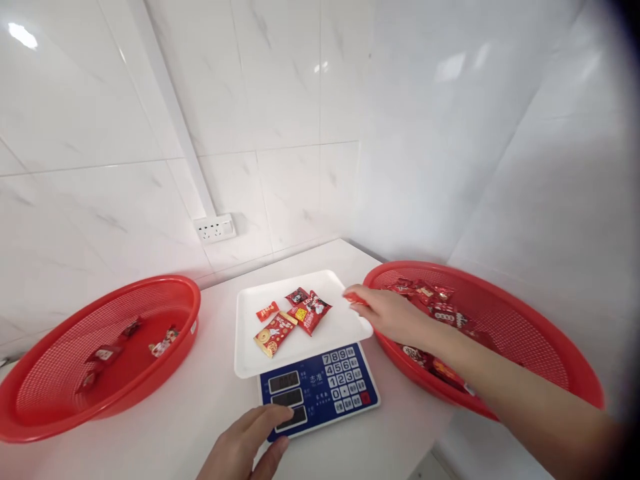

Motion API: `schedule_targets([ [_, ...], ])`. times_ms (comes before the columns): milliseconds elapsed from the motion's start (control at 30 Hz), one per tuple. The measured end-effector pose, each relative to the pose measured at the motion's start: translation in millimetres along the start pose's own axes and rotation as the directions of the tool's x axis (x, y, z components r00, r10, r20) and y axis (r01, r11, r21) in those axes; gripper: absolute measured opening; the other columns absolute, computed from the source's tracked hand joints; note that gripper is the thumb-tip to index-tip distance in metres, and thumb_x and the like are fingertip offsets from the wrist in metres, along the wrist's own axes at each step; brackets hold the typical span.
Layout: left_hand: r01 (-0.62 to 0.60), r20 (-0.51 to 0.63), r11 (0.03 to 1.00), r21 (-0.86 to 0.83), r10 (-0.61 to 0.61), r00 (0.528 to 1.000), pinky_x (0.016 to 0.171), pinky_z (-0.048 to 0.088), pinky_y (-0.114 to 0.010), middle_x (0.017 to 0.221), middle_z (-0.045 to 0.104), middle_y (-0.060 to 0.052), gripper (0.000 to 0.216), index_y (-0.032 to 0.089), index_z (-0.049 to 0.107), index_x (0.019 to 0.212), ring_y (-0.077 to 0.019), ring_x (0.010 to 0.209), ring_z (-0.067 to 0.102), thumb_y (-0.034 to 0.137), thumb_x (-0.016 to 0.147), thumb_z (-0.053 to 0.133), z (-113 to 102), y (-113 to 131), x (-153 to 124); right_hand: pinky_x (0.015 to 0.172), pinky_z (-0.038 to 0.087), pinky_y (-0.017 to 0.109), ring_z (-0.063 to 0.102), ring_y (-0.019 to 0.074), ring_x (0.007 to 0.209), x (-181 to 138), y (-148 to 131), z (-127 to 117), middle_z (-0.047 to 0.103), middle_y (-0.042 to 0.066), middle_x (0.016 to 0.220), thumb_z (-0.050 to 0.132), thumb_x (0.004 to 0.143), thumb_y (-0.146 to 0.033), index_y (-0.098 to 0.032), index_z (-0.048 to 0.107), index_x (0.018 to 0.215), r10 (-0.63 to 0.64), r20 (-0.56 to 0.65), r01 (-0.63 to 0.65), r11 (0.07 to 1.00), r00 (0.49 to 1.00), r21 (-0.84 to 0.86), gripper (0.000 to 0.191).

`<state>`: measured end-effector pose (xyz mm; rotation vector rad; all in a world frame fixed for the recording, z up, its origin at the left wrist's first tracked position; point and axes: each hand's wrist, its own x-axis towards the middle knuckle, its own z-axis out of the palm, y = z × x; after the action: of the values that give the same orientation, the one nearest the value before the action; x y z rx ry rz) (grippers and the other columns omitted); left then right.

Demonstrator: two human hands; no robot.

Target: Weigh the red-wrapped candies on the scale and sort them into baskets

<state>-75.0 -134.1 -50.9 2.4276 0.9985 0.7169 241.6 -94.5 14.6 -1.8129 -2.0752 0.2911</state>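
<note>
My right hand point(377, 312) is over the right edge of the scale's white tray point(250, 300), its fingers closed on a small red snack packet point(354, 298). On the tray lie several wrapped snacks: a small orange-red packet point(267, 311), a gold-and-red biscuit packet point(275, 333), a larger red packet point(314, 313) and a small dark red one point(297, 296). My left hand point(250, 437) rests at the lower left of the blue digital scale point(317, 390), fingers apart, the index fingertip at the lowest display. It holds nothing.
To the right, a red mesh basket point(540, 333) holds many red snack packets, and my right forearm crosses over it. A second red basket point(175, 293) at the left contains several packets. Behind the white table point(215, 413) stands a tiled wall with a socket point(215, 229).
</note>
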Motion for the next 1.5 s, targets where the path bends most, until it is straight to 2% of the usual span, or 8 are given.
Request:
schedule_targets([
  [167, -0.007, 0.051, 0.999, 0.046, 0.005, 0.999, 0.074, 0.053, -0.015, 0.103, 0.071, 0.0, 0.024, 0.03, 0.059, 0.108, -0.0122, 0.089, 0.068, 0.028, 0.085, 0.052, -12, 2, -3, 0.078, 0.043, 0.034, 0.056, 0.0244, 0.105, 47, -55, 38, 0.061, 0.008, 0.116, 0.038, 0.086, -0.014, -0.025, 0.05, 0.126, -0.219, 0.044, 0.222, 0.973, 0.975, -0.062, 0.043],
  [300, 0.074, 0.065, 0.991, 0.113, -0.082, 0.995, 0.077, 0.053, -0.018, 0.107, 0.07, -0.001, 0.026, 0.029, 0.06, 0.11, -0.0135, 0.092, 0.068, 0.029, 0.087, 0.048, -26, -1, -7, 0.083, 0.043, 0.037, 0.05, 0.026, 0.112, 67, -60, 59, 0.058, 0.012, 0.12, 0.04, 0.083, -0.011, -0.021, 0.046, 0.132, -0.258, 0.036, 0.261, 0.96, 0.965, -0.104, 0.051],
  [467, 0.199, 0.067, 0.968, 0.155, -0.211, 0.975, 0.082, 0.053, -0.024, 0.112, 0.067, -0.002, 0.028, 0.028, 0.06, 0.111, -0.0146, 0.099, 0.065, 0.03, 0.089, 0.043, -37, -4, -5, 0.094, 0.04, 0.041, 0.045, 0.0252, 0.117, 58, -51, 62, 0.055, 0.011, 0.126, 0.04, 0.084, -0.012, -0.018, 0.051, 0.128, -0.249, -0.036, 0.247, 0.968, 0.968, -0.05, 0.045],
  [667, 0.159, -0.013, 0.97, 0.185, -0.16, 0.987, 0.085, 0.052, -0.031, 0.112, 0.064, -0.004, 0.027, 0.025, 0.059, 0.11, -0.0177, 0.103, 0.06, 0.031, 0.09, 0.042, -35, -10, 43, 0.1, 0.036, 0.048, 0.042, 0.0263, 0.122, 33, -45, 69, 0.055, 0.009, 0.127, 0.046, 0.083, -0.016, -0.023, 0.054, 0.125, -0.224, -0.076, 0.222, 0.975, 0.972, -0.033, 0.043],
  [867, 0.127, -0.01, 0.952, 0.278, -0.129, 0.992, 0.087, 0.048, -0.042, 0.11, 0.064, -0.008, 0.03, 0.019, 0.061, 0.111, -0.0267, 0.103, 0.055, 0.027, 0.082, 0.057, -11, -27, 94, 0.105, 0.031, 0.05, 0.035, 0.025, 0.129, 15, -46, 79, 0.052, 0.005, 0.132, 0.047, 0.086, -0.023, -0.027, 0.05, 0.129, -0.262, -0.085, 0.259, 0.965, 0.961, -0.049, 0.044],
  [1167, 0.206, -0.045, 0.951, 0.23, -0.201, 0.979, 0.089, 0.045, -0.035, 0.11, 0.064, -0.006, 0.027, 0.021, 0.057, 0.11, -0.0222, 0.107, 0.053, 0.028, 0.086, 0.048, -12, -34, 130, 0.106, 0.03, 0.048, 0.032, 0.0276, 0.132, 18, -40, 66, 0.049, 0.007, 0.136, 0.046, 0.085, -0.022, -0.023, 0.05, 0.13, -0.132, -0.049, 0.129, 0.99, 0.99, -0.063, 0.045],
  [1400, 0.223, 0.12, 0.942, 0.251, -0.259, 0.958, 0.099, 0.038, -0.036, 0.13, 0.053, -0.009, 0.043, 0.019, 0.05, 0.124, -0.024, 0.123, 0.044, 0.039, 0.086, 0.044, -15, -41, 147, 0.106, 0.029, 0.044, 0.03, 0.0289, 0.133, 26, -35, 72, 0.039, 0.013, 0.143, 0.049, 0.086, -0.031, -0.017, 0.045, 0.134, -0.056, 0.039, 0.058, 0.997, 0.998, -0.058, 0.051],
  [1500, 0.215, 0.236, 0.938, 0.271, -0.281, 0.93, 0.107, 0.027, -0.044, 0.144, 0.038, -0.012, 0.062, 0.018, 0.039, 0.135, -0.0296, 0.135, 0.028, 0.05, 0.083, 0.045, -14, -39, 138, 0.103, 0.034, 0.042, 0.035, 0.0281, 0.13, 21, -37, 67, 0.038, 0.015, 0.142, 0.048, 0.086, -0.032, -0.015, 0.044, 0.135, -0.03, 0.088, 0.035, 0.998, 0.996, -0.052, 0.052],
])
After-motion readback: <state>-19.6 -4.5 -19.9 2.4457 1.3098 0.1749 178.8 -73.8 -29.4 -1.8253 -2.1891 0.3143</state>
